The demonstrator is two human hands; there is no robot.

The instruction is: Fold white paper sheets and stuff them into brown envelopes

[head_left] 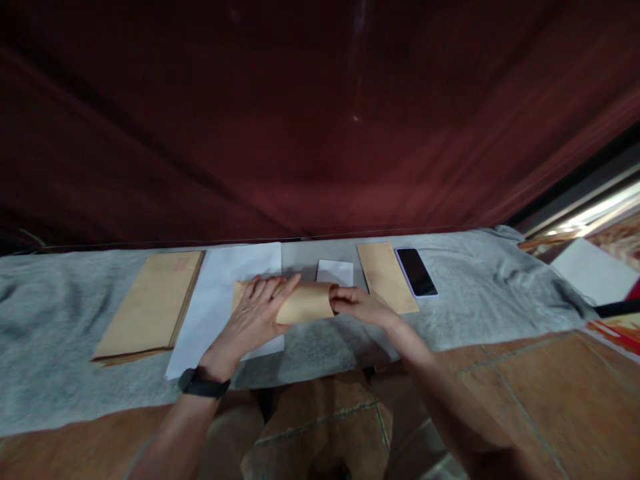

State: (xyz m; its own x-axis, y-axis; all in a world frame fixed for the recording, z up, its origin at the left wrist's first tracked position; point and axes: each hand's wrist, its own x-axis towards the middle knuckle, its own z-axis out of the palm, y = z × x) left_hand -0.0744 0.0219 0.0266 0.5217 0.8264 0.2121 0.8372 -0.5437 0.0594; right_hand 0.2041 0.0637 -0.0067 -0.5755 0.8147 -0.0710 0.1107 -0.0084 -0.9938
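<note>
Both hands hold one brown envelope (306, 301) just above a grey cloth (60, 333). My left hand (257, 313) lies over the envelope's left half, fingers spread across it. My right hand (356, 303) pinches its right end. A black band sits on my left wrist. The envelope's left end overlaps a white sheet of paper (215, 300) lying under it.
A stack of brown envelopes (150, 303) lies at the left. Behind the hands are a small white folded paper (335, 271), a single brown envelope (386, 275) and a dark phone (416, 271). Red curtain hangs behind; tiled floor lies in front; another white sheet (595, 270) sits far right.
</note>
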